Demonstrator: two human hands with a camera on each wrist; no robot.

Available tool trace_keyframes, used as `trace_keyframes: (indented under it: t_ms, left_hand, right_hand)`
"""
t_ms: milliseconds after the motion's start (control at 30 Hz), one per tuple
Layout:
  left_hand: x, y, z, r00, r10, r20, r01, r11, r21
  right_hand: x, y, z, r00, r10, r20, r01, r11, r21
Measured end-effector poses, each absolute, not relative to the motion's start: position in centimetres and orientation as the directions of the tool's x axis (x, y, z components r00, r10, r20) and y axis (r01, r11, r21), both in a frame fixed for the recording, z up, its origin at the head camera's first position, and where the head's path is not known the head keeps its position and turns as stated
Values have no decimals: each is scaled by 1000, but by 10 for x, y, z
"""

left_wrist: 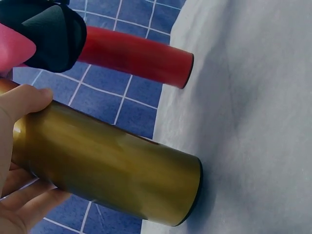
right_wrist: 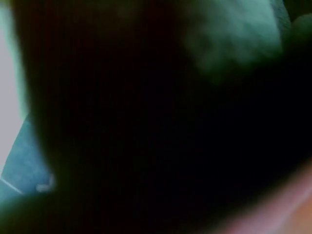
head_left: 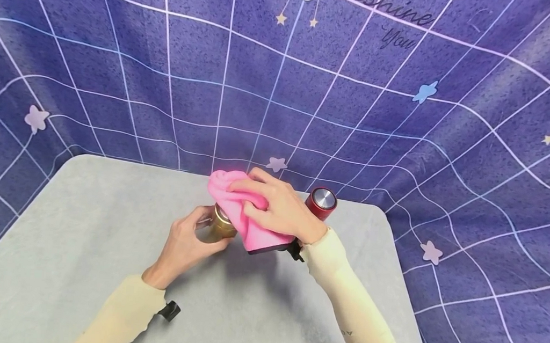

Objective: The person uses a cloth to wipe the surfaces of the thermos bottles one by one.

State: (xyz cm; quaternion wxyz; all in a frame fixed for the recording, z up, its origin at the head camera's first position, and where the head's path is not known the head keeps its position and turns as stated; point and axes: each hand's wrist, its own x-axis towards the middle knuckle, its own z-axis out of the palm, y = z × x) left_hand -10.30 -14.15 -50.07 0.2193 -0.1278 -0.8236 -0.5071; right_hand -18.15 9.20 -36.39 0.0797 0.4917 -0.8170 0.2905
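A gold metal thermos bottle (head_left: 223,228) stands upright on the grey table, its lower body plain to see in the left wrist view. My left hand (head_left: 185,246) grips it round the upper part, thumb on one side and fingers on the other. In my right hand (head_left: 279,207) is a pink cloth (head_left: 261,236) with a dark underside, bunched between the fingers and draped over the bottle's top, which it mostly hides. Something dark and close blocks most of the right wrist view.
Just right of the right hand stands a red bottle (head_left: 320,204) with a silver top, partly behind the wrist. The pale grey table (head_left: 83,205) ends at a blue-purple grid-patterned curtain (head_left: 188,100) at the back and sides.
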Motion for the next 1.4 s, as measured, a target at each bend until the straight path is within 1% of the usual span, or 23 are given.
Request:
trace_keyframes:
  t_ms: [233, 333, 567, 733, 900, 967, 1067, 1200, 1400]
  left_hand:
    - [-100, -141, -500, -872, -62, 485, 406, 462, 788]
    - [-99, -141, -500, -872, -78, 484, 398, 461, 793]
    - [-99, -140, -501, -876, -92, 473, 396, 423, 815]
    - [-100, -138, -499, -879, -124, 460, 388, 375, 842]
    - [-103, -136, -498, -881, -164, 444, 365, 361, 858]
    - [-104, -136, -497, -885, -178, 430, 349, 359, 866]
    - [-105, -135, -496, -894, -194, 404, 323, 346, 881]
    - [-105, -135, -495, -900, -199, 389, 310, 335, 890]
    - [-108, -134, -494, -887, -198, 416, 339, 332, 880]
  right_hand:
    - [-191, 95, -376, -538, -721, 437, -794, 258, -550]
    - [-191, 97, -383, -562, -700, 440, -757, 221, -615]
    - [-185, 97, -401, -680, -607, 411, -619, 174, -766]
    - [-179, 95, -412, -741, -520, 425, -581, 179, -794]
    - [-170, 92, -420, -769, -440, 464, -583, 185, -791]
    - [-165, 91, -423, -769, -414, 488, -599, 200, -775]
    - [-156, 89, -426, -746, -390, 540, -643, 215, -735]
    - [-145, 85, -429, -682, -378, 626, -726, 250, -640]
    - [-131, 79, -429, -562, -397, 725, -825, 334, -456]
